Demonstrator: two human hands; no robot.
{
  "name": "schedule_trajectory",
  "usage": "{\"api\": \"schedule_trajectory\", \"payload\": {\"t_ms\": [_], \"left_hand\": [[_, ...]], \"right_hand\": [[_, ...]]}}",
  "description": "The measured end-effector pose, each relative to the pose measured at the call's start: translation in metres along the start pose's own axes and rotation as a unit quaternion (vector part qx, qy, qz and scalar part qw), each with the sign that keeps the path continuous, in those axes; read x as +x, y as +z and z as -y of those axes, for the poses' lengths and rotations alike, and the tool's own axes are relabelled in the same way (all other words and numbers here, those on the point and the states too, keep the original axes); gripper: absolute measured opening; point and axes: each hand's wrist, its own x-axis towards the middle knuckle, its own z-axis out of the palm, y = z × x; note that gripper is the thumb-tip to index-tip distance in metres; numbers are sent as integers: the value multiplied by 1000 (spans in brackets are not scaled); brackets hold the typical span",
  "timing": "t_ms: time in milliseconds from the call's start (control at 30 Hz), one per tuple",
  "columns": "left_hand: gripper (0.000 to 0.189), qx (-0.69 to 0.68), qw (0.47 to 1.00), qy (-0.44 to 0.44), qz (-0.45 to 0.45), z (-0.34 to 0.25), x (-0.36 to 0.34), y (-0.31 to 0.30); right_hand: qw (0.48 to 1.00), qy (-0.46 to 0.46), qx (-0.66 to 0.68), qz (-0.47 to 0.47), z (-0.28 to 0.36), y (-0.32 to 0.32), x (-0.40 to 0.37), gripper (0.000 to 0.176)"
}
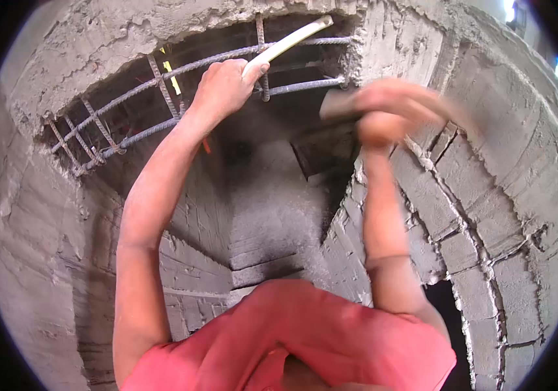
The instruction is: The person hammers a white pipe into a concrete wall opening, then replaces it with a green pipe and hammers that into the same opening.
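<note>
My left hand (pixel 227 85) is closed around a pale, cream-coloured length of pipe (pixel 295 37). The pipe slants up to the right, its far end in front of the upper rebar. Crossed steel bars (pixel 142 133) span the opening in the concrete behind this hand. To the right, my right hand (pixel 390 120) is closed on a long hand tool (pixel 339 106), badly smeared by motion. One end of that tool juts out to the left of the fist; its exact kind cannot be made out.
Rough, broken concrete (pixel 129 29) edges the opening above. A curved masonry wall (pixel 474 195) with mortar ridges rises at the right, and another grey wall (pixel 28 228) stands at the left. Below lies a dusty grey floor (pixel 272 202). A yellow strip (pixel 172 77) hangs among the bars.
</note>
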Motion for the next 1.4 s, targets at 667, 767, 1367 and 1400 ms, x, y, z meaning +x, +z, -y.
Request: {"api": "schedule_trajectory", "payload": {"t_ms": [667,767,1367,1400], "left_hand": [[49,-358,886,-93,-279,-101,-4,252],[46,-365,891,-77,-260,-66,7,286],[37,-281,949,-40,-139,-58,-34,178],[39,-270,954,-55,-120,-56,-33,167]], "right_hand": [[998,48,-27,-28,106,-29,-59,59],[978,198,-3,-66,120,-80,-107,57],[904,388,-2,-181,95,-99,-181,49],[905,389,-7,-170,93,-97,-181,49]]}}
